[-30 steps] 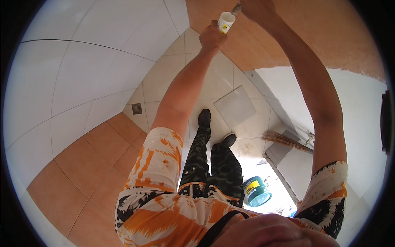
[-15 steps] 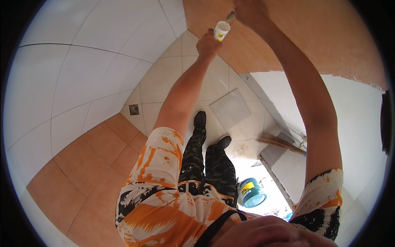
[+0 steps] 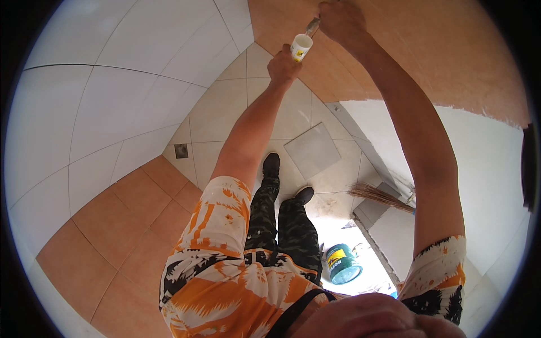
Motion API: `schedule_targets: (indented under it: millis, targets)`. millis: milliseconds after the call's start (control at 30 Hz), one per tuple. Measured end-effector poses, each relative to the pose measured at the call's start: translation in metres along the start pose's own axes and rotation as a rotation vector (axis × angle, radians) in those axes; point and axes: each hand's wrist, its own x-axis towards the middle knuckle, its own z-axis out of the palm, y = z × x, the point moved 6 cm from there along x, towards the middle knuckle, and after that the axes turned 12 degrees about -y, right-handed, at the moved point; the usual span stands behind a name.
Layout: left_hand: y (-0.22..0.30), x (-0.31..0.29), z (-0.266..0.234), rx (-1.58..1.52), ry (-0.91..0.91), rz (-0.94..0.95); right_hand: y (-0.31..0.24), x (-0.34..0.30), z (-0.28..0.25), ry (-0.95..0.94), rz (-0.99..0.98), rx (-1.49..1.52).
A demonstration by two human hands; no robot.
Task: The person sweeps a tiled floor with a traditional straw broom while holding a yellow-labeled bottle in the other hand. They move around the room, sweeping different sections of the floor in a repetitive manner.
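Observation:
My left hand (image 3: pixel 284 66) is closed around a white cylindrical container (image 3: pixel 301 47) with a yellow mark on its side and its open mouth facing up. Just above that mouth sits a small tool with a greyish tip (image 3: pixel 313 26); its exact kind is too small to tell. The fingers of my right hand (image 3: pixel 342 22) are curled at the tool's upper end, in front of an orange-brown wall (image 3: pixel 428 56). Where the right fingertips meet the tool or the wall is partly hidden.
White tiled wall (image 3: pixel 129 84) rises on the left. A loose grey tile (image 3: pixel 313 150) lies on the floor before my feet. To the right are a straw broom (image 3: pixel 380 197) and a pale ledge. A green bucket (image 3: pixel 344 265) stands beside my legs, and a square drain (image 3: pixel 181 151) is at left.
Both hands and the container have shifted slightly left, and the whole view has moved a little. The tool stays close above the container's mouth. Both grips look unchanged.

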Motion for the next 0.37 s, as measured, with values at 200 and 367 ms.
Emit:
schedule_targets:
  millis: [200,367]
  targets:
    - [-0.0103,-0.0005,0.0046,0.002,-0.021,-0.030,0.0000,0.0045,0.0033,0.028,0.021,0.032]
    - [-0.0076,0.0018,-0.0026,-0.060,0.034,0.006,-0.0063,0.0053,0.0004,-0.070,0.038,0.020]
